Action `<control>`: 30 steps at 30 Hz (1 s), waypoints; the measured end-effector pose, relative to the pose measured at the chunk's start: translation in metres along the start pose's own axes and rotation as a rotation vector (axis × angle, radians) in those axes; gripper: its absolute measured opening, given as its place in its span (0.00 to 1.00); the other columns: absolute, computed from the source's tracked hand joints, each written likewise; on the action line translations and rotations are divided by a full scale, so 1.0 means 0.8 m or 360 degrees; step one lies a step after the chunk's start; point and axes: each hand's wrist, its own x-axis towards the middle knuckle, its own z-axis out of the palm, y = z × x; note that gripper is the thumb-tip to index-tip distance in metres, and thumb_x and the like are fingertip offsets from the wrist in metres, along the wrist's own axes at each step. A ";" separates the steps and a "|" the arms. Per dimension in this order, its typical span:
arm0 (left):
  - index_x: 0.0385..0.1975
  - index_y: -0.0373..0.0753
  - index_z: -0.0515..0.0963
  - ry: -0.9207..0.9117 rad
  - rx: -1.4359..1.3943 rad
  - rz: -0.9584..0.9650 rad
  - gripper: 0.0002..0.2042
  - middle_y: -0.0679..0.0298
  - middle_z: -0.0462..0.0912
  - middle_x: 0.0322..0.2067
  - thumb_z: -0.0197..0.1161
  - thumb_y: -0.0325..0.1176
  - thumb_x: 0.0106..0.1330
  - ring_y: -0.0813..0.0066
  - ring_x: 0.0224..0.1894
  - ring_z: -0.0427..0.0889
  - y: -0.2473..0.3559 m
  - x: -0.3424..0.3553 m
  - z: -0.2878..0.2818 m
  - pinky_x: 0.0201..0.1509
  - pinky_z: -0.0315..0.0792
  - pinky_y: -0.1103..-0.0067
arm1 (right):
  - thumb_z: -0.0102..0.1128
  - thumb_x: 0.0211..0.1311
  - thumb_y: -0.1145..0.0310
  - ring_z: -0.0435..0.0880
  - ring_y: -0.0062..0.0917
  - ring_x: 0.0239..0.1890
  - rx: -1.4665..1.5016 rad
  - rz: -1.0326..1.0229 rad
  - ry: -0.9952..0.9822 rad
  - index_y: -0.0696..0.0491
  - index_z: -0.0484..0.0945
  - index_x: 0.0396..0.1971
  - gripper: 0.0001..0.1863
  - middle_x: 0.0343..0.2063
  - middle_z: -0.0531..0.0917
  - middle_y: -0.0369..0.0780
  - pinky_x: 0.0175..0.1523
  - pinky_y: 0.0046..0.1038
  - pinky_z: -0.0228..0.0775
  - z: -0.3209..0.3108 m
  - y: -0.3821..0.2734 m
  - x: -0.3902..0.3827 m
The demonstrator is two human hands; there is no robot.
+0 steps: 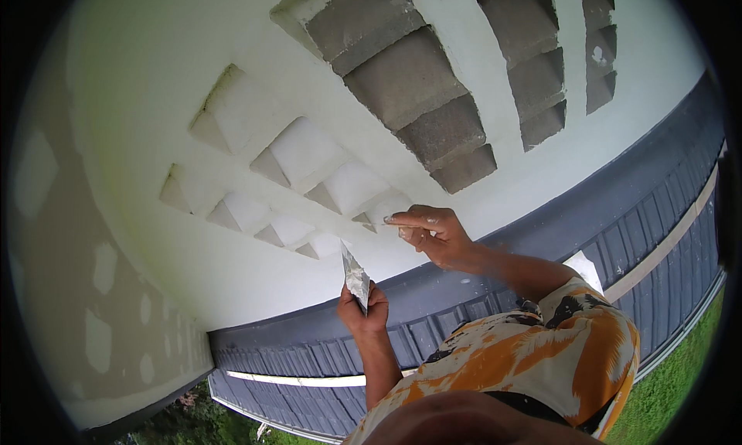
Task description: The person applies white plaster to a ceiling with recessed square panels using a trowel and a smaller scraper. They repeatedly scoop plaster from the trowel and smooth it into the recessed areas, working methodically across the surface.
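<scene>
My left hand (365, 307) is closed round a putty knife (356, 279), its pointed metal blade tilted up and smeared with white filler. My right hand (439, 235) is raised beside the lowest recess of a row in the white wall (255, 290). Its fingers are bent together, and a thin pale edge shows at their tips; what they hold is too small to make out. White specks dot these fingers. The recess (384, 207) by the fingertips is coated white inside, like the neighbouring recess (352, 184).
Farther right, rough grey recesses (410, 78) stand in columns. Dark roof tiles (657, 213) run below the wall, with a light batten (672, 232) across them and a white piece (585, 271) near my right elbow. A patched grey surface (100, 290) is at left; grass (688, 368) lies beyond the roof edge.
</scene>
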 end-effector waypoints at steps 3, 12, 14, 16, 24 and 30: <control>0.36 0.37 0.76 0.0076 0.0043 -0.0017 0.07 0.68 0.75 0.21 0.50 0.30 0.68 0.82 0.16 0.65 -0.027 0.011 0.021 0.15 0.56 0.86 | 0.64 0.59 0.79 0.83 0.23 0.30 -0.0050 -0.0362 -0.0089 0.51 0.81 0.50 0.18 0.31 0.82 0.39 0.30 0.24 0.74 0.001 0.012 -0.022; 0.47 0.34 0.79 -0.0301 -0.0098 -0.0030 0.15 0.61 0.85 0.34 0.49 0.29 0.65 0.81 0.19 0.66 -0.009 0.006 -0.027 0.18 0.60 0.86 | 0.57 0.64 0.75 0.81 0.19 0.21 -0.0047 0.0534 0.0247 0.59 0.81 0.45 0.12 0.27 0.84 0.41 0.23 0.22 0.71 -0.074 0.071 -0.084; 0.44 0.33 0.79 -0.0208 -0.0120 -0.0014 0.14 0.61 0.84 0.32 0.49 0.30 0.64 0.81 0.19 0.66 -0.005 -0.001 -0.040 0.18 0.60 0.86 | 0.56 0.64 0.73 0.79 0.17 0.18 0.0405 0.1216 0.0452 0.62 0.80 0.44 0.12 0.25 0.83 0.40 0.20 0.21 0.70 -0.083 0.072 -0.099; 0.43 0.33 0.79 -0.0164 -0.0097 -0.0012 0.14 0.62 0.82 0.29 0.49 0.30 0.64 0.81 0.19 0.66 0.000 0.001 -0.059 0.18 0.60 0.86 | 0.56 0.65 0.70 0.76 0.17 0.14 0.0519 0.1358 0.0496 0.60 0.80 0.40 0.10 0.24 0.83 0.39 0.17 0.19 0.67 -0.088 0.075 -0.108; 0.37 0.34 0.76 -0.0099 -0.0126 -0.0013 0.09 0.67 0.75 0.22 0.48 0.30 0.67 0.81 0.17 0.65 0.028 0.020 -0.071 0.17 0.60 0.86 | 0.55 0.65 0.69 0.76 0.17 0.16 0.0483 0.1645 0.0555 0.57 0.77 0.39 0.08 0.24 0.83 0.39 0.19 0.19 0.65 -0.047 0.071 -0.119; 0.50 0.35 0.76 0.0003 0.0230 0.0194 0.13 0.64 0.85 0.41 0.54 0.33 0.71 0.75 0.37 0.85 0.074 0.030 -0.038 0.33 0.78 0.80 | 0.54 0.67 0.69 0.76 0.16 0.17 0.0556 0.1539 0.0363 0.57 0.76 0.39 0.08 0.26 0.82 0.39 0.21 0.18 0.65 0.015 0.043 -0.086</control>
